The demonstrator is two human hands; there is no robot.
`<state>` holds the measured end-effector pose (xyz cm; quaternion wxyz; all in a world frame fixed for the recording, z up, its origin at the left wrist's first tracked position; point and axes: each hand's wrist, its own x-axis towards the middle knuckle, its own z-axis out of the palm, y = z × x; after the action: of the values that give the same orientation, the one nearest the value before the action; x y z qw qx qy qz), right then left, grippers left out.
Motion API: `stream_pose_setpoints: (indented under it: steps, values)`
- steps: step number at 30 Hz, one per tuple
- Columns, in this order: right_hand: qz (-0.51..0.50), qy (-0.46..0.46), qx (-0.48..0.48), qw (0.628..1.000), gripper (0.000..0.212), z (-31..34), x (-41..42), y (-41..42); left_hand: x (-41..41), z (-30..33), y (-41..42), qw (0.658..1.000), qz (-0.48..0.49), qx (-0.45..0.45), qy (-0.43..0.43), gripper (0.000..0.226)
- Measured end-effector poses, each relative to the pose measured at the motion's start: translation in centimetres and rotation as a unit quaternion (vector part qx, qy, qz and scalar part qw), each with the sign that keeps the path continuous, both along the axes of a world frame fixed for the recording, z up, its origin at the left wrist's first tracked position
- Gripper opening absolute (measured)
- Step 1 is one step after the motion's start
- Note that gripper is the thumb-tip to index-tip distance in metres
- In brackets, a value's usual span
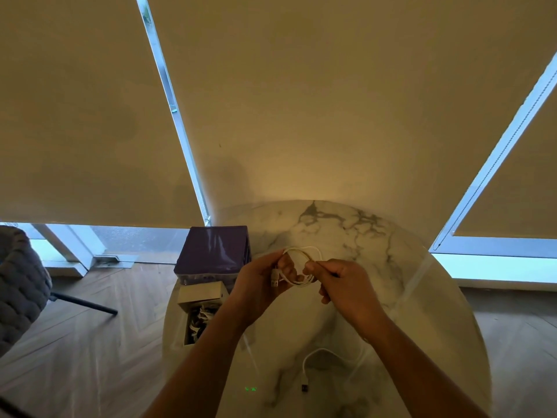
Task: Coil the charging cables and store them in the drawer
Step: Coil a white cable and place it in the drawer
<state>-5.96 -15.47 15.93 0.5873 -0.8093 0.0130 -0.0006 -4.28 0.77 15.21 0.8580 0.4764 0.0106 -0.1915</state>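
We see both hands mid-frame: left hand (262, 282) grips white cable coil (301, 267), right hand (340, 282) fingers pinch its loop; 2nd cable (313, 362) on worktop (422, 327) lower center.

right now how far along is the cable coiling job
Done: the open drawer of the purple storage box already holds white cables. In hand: the left hand and right hand are looping a white charging cable above the round marble table. Left: stowing that coil, then coiling the loose white cable on the table's near side.
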Motion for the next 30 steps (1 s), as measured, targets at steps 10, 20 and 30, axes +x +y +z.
stream_pose_setpoints:
  steps: [10,20,30]
  values:
    - [-0.001,-0.075,-0.253,0.964,0.027,0.2,0.9,-1.0,0.8,1.8,0.7,0.931,0.01,0.356,-0.076,0.023]
    - [-0.012,-0.053,-0.375,0.926,0.036,0.2,1.1,-0.1,0.4,2.5,0.1,0.943,0.055,0.311,-0.104,0.032]
    - [0.005,0.032,-0.052,0.998,0.025,1.8,0.2,-0.3,0.0,2.0,-0.6,0.893,0.136,0.357,-0.236,0.035]
